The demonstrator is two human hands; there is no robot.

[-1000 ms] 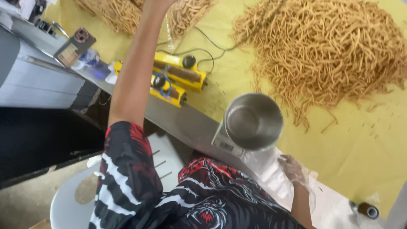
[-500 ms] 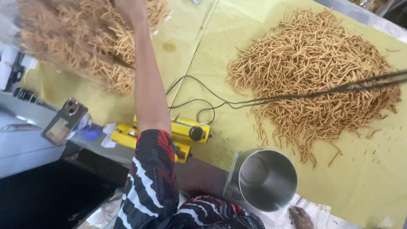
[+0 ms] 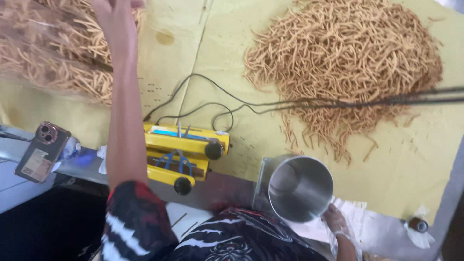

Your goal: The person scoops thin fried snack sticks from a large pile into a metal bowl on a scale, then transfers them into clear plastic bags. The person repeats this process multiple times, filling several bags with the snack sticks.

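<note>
Reaching far up the table, our left hand was at the top edge of the view, over a clear plastic bag of fried sticks; we could not tell whether its fingers were closed on the bag or spread, since they were cut off by the frame. Our right hand, in a thin clear glove, was low at the near edge, touching the rim of a steel cup that stood tilted toward us, mouth open. Whether those fingers were clamped on the cup or only resting against it we could not tell.

We saw a big loose heap of fried sticks lying on the yellow sheet, well apart from the bag. Between the two, near our left forearm, sat a yellow sealing machine with black knobs, its black cords looping over the sheet toward the heap. A phone lay on the grey ledge, to the left of the sealer.
</note>
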